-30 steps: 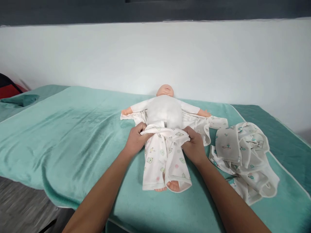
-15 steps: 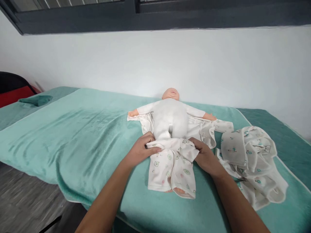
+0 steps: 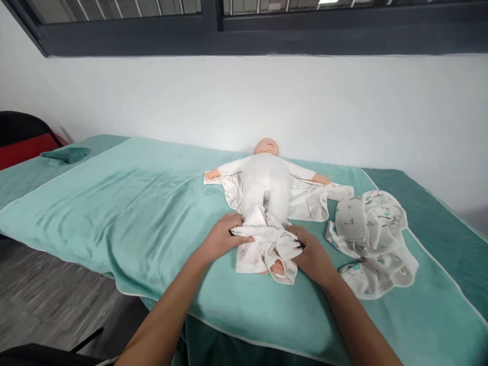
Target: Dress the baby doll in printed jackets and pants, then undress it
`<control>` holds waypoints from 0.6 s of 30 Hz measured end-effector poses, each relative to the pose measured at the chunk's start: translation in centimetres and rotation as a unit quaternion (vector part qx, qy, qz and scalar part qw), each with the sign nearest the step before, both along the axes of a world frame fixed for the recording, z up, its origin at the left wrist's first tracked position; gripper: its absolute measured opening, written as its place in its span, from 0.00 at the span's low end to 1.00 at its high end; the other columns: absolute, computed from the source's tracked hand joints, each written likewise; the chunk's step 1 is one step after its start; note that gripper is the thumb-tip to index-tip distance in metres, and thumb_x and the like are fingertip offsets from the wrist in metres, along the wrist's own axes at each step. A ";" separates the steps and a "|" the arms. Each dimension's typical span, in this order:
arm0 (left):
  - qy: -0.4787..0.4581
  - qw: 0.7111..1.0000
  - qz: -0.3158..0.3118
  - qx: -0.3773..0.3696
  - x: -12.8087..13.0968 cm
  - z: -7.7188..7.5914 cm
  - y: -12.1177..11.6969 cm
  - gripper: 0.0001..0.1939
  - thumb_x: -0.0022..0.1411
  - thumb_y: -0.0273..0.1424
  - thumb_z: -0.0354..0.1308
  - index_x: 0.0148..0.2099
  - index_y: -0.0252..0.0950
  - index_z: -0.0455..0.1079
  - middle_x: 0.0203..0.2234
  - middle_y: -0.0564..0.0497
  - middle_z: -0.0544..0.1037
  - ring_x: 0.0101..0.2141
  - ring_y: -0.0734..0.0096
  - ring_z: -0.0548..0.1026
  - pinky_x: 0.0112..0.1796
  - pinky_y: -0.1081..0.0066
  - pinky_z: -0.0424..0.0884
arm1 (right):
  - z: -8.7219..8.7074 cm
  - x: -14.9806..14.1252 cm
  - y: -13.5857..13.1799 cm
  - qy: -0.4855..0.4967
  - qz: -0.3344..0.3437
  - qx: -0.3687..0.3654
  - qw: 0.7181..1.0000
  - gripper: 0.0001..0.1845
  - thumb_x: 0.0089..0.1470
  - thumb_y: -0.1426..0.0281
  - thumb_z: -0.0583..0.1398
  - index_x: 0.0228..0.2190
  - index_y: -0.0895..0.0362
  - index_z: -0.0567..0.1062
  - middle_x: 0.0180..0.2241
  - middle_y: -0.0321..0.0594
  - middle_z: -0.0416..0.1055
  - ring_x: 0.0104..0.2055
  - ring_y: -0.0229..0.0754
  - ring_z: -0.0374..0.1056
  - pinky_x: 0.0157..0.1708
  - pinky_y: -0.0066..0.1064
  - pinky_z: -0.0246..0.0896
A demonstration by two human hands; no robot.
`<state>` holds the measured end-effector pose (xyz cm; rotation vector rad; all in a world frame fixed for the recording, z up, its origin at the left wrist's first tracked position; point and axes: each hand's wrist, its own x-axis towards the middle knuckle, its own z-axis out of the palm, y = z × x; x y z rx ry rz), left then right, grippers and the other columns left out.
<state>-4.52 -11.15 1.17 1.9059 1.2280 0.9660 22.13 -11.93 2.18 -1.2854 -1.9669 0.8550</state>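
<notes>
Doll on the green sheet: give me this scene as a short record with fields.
Doll: on its back, arms spread
Trousers: bunched around the doll's lower legs
Left hand: gripping one side of the trousers
Right hand: gripping the other side
Printed top: spread open beneath the doll
Clothes pile: beside the doll, on the right in view

A crumpled bundle of printed white cloth lay right of the right hand, on a green cover. Far left of the left hand was a black and red object, perhaps a chair, partly cut off. Beyond both hands, a white wall met a dark window frame.
</notes>
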 end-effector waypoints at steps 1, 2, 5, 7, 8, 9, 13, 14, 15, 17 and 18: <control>-0.008 1.000 0.004 -0.019 0.0 0.1 -0.5 0.21 0.58 0.51 0.63 0.34 0.37 0.66 0.33 0.51 0.72 0.38 0.64 0.70 0.43 0.66 0.66 | 0.1 0.0 -0.2 0.011 0.000 -0.013 1.000 0.13 0.50 0.62 0.64 0.37 0.56 0.74 0.37 0.43 0.74 0.41 0.50 0.69 0.42 0.41 0.65; -0.013 0.999 0.004 -0.033 0.0 0.1 -1.1 0.23 0.57 0.50 0.64 0.43 0.37 0.68 0.40 0.49 0.74 0.43 0.62 0.71 0.46 0.65 0.67 | 0.2 0.0 -0.5 0.025 0.008 -0.032 0.999 0.16 0.50 0.62 0.65 0.40 0.56 0.74 0.38 0.43 0.73 0.41 0.50 0.69 0.42 0.40 0.66; 0.019 0.999 -0.027 -0.022 0.2 0.0 -3.1 0.48 0.47 0.50 0.71 0.64 0.40 0.56 0.59 0.40 0.66 0.58 0.52 0.67 0.56 0.58 0.65 | 0.6 0.2 -1.7 0.046 0.067 -0.063 0.995 0.36 0.44 0.60 0.70 0.54 0.54 0.67 0.49 0.45 0.70 0.50 0.52 0.67 0.49 0.42 0.65; 0.086 0.995 -0.036 0.032 0.6 -0.2 -4.1 0.57 0.41 0.51 0.74 0.68 0.40 0.52 0.61 0.38 0.64 0.60 0.47 0.64 0.59 0.52 0.62 | 0.6 0.3 -2.5 0.024 0.083 -0.036 0.996 0.47 0.37 0.58 0.74 0.56 0.53 0.64 0.55 0.47 0.67 0.57 0.55 0.64 0.57 0.46 0.60; 0.124 0.990 -0.030 0.063 0.9 -0.2 -4.5 0.58 0.40 0.51 0.75 0.68 0.40 0.52 0.59 0.37 0.65 0.60 0.45 0.64 0.61 0.48 0.60 | 0.5 0.2 -2.9 0.008 0.072 -0.015 0.997 0.47 0.35 0.57 0.75 0.55 0.53 0.65 0.55 0.47 0.67 0.58 0.56 0.63 0.58 0.47 0.59; 0.159 0.983 -0.020 0.092 1.2 -0.2 -4.8 0.56 0.41 0.51 0.74 0.67 0.39 0.54 0.58 0.37 0.68 0.59 0.43 0.65 0.62 0.45 0.57 | 0.4 0.1 -3.1 -0.007 0.054 0.002 0.999 0.45 0.35 0.57 0.75 0.53 0.53 0.66 0.54 0.47 0.68 0.58 0.57 0.63 0.58 0.48 0.59; 0.212 0.966 -0.008 0.150 2.3 0.4 -6.0 0.35 0.56 0.48 0.66 0.61 0.39 0.63 0.52 0.39 0.76 0.55 0.47 0.72 0.63 0.44 0.54 | 0.4 -0.6 -4.3 -0.036 -0.008 0.023 0.999 0.32 0.44 0.56 0.71 0.48 0.53 0.69 0.48 0.46 0.73 0.52 0.55 0.68 0.51 0.45 0.63; 0.200 0.969 -0.012 0.142 2.5 0.6 -6.4 0.29 0.59 0.46 0.64 0.59 0.40 0.65 0.51 0.41 0.77 0.54 0.49 0.73 0.62 0.46 0.57 | 0.7 -0.7 -4.7 -0.045 -0.015 0.015 0.999 0.28 0.46 0.56 0.70 0.46 0.54 0.70 0.45 0.45 0.75 0.49 0.54 0.69 0.47 0.43 0.65; 0.179 0.976 -0.013 0.125 2.7 1.0 -6.9 0.25 0.61 0.45 0.62 0.57 0.41 0.67 0.51 0.42 0.78 0.52 0.50 0.74 0.60 0.48 0.60 | 1.0 -0.8 -5.2 -0.054 -0.020 0.001 0.998 0.25 0.47 0.57 0.69 0.43 0.54 0.71 0.42 0.44 0.76 0.45 0.52 0.70 0.43 0.41 0.65; 0.112 0.992 -0.001 0.058 3.0 1.8 -8.0 0.20 0.61 0.42 0.62 0.54 0.43 0.69 0.51 0.45 0.78 0.50 0.52 0.76 0.55 0.52 0.66 | 2.1 -0.9 -6.1 -0.062 -0.034 -0.030 0.997 0.16 0.49 0.61 0.67 0.37 0.54 0.71 0.33 0.39 0.75 0.36 0.48 0.70 0.35 0.37 0.64; 0.067 0.998 0.010 0.011 3.1 2.3 -8.5 0.19 0.60 0.40 0.63 0.53 0.43 0.70 0.52 0.46 0.78 0.49 0.53 0.76 0.53 0.54 0.68 | 2.8 -0.8 -6.5 -0.049 -0.033 -0.050 0.997 0.13 0.50 0.63 0.66 0.35 0.54 0.71 0.31 0.37 0.75 0.33 0.46 0.69 0.33 0.35 0.64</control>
